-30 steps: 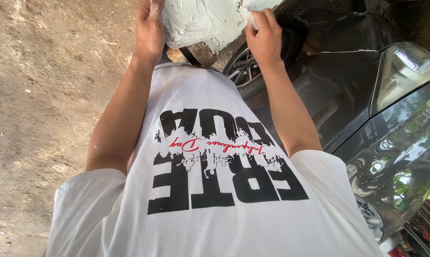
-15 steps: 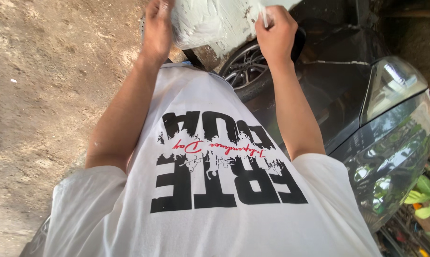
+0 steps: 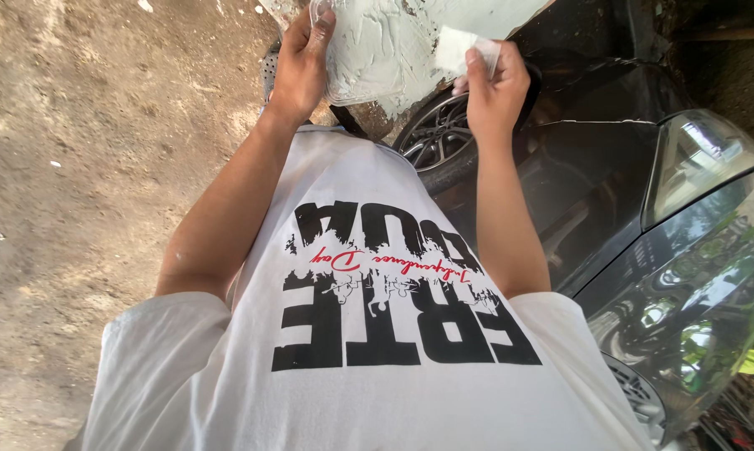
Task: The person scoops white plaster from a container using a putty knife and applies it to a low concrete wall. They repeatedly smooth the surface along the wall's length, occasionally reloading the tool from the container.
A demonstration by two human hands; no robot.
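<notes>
above the white shirt [image 3: 377, 334], a putty-smeared board [image 3: 393, 42] is gripped at its edge by the closed left hand [image 3: 300, 67]; a small white scraper [image 3: 464, 50] is pinched in the closed right hand [image 3: 498, 88].

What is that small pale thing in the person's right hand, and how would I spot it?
Start at the dark car on the right and find its wheel. Just above, the right hand pinches a small flat white scraper against a putty-smeared board. It is the only clean, straight-edged piece there.
</notes>
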